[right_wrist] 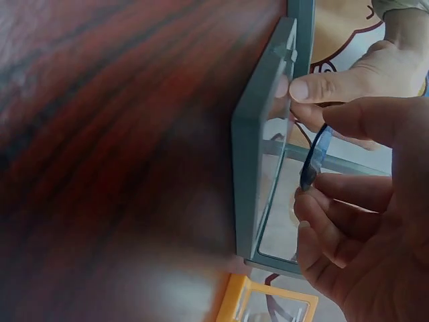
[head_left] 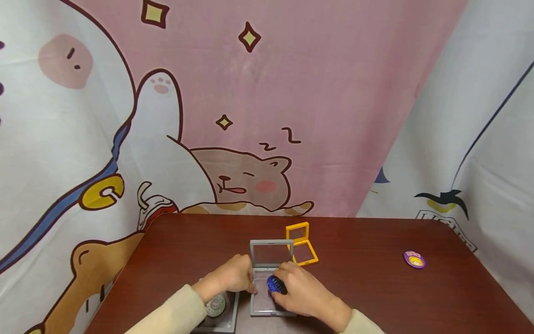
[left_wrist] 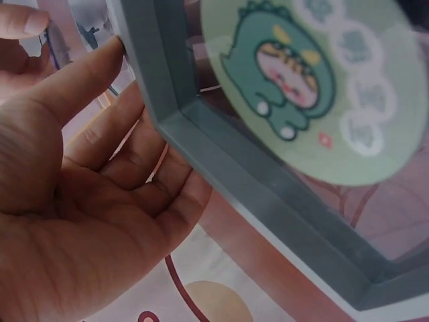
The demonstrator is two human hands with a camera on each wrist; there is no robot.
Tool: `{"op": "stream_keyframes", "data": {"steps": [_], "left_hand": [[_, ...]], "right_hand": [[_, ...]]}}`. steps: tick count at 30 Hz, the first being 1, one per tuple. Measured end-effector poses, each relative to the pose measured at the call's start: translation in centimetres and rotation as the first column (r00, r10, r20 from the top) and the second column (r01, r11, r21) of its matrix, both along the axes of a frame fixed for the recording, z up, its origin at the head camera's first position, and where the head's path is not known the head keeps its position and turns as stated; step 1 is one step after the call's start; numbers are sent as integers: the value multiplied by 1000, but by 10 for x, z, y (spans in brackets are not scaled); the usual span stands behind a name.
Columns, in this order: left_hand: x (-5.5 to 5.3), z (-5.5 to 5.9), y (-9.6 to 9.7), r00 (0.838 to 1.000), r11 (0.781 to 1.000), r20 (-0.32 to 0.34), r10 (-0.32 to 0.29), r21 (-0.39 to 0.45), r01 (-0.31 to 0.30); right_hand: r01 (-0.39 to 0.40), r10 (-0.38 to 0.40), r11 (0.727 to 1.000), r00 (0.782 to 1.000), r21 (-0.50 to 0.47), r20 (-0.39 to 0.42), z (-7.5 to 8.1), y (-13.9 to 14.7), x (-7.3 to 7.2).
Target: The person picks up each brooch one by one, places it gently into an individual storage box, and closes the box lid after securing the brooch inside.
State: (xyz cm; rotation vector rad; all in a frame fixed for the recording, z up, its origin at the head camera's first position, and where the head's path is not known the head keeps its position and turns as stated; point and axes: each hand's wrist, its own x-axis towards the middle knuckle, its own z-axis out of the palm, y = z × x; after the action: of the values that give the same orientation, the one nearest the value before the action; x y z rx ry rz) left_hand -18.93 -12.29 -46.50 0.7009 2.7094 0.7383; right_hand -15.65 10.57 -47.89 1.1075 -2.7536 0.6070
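A grey display frame (head_left: 273, 313) stands hinged wide on the table, clear film across both halves. My right hand (head_left: 300, 290) pinches a round blue badge (head_left: 275, 284) between thumb and fingertips over its lower half. In the right wrist view the badge (right_wrist: 315, 157) tilts edge-on, close to the film. At the left rim rests my left hand (head_left: 231, 278), its thumb (right_wrist: 322, 87) touching the frame edge. The left wrist view shows that hand's fingers (left_wrist: 127, 141) loosely bent. Beneath my left wrist lies a second grey frame (head_left: 233, 315) with a green dinosaur badge (left_wrist: 288, 80) inside.
A small yellow frame (head_left: 310, 262) stands hinged apart just behind the grey one. Far to the right, a purple round badge (head_left: 414, 260) lies on the dark red-brown table (head_left: 359, 260). A cartoon-print cloth (head_left: 325, 116) hangs behind the table.
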Motion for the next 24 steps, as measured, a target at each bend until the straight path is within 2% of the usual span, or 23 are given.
{"op": "stream_keyframes", "data": {"steps": [3,10,13,15,18,19,21,24], "left_hand": [[4,6,1,1000,1000,-1,13,-11,-13],[5,7,1,1000,1000,9,25,-18,-25],[1,-1,-1,1000,1000,16,16,-7,-15],[-9,-20,-6,1000,1000,-10,-20,-16,20],[-19,-39,-10,999,999,-26,-39,-20,39],[-23,-49,-12,997,998,-51,-52,-29,51],[-23,-50,-12,998,998,-46,-48,-36,47],[-18,-40,-9,999,999,-36,-31,-28,30]], "right_hand": [[-9,9,1000,1000,19,-1,-2,-1,0],[-21,21,998,1000,56,0,-6,-3,-1],[-29,31,996,999,86,-23,-7,-3,-2],[-37,41,994,999,98,-35,-8,-3,-2],[-52,56,994,998,94,-40,-8,-4,-2],[-57,61,994,997,91,-41,-8,-4,-2],[-66,70,994,997,89,-37,-8,-4,-3],[-72,75,994,997,88,-32,-8,-3,-3]]}}
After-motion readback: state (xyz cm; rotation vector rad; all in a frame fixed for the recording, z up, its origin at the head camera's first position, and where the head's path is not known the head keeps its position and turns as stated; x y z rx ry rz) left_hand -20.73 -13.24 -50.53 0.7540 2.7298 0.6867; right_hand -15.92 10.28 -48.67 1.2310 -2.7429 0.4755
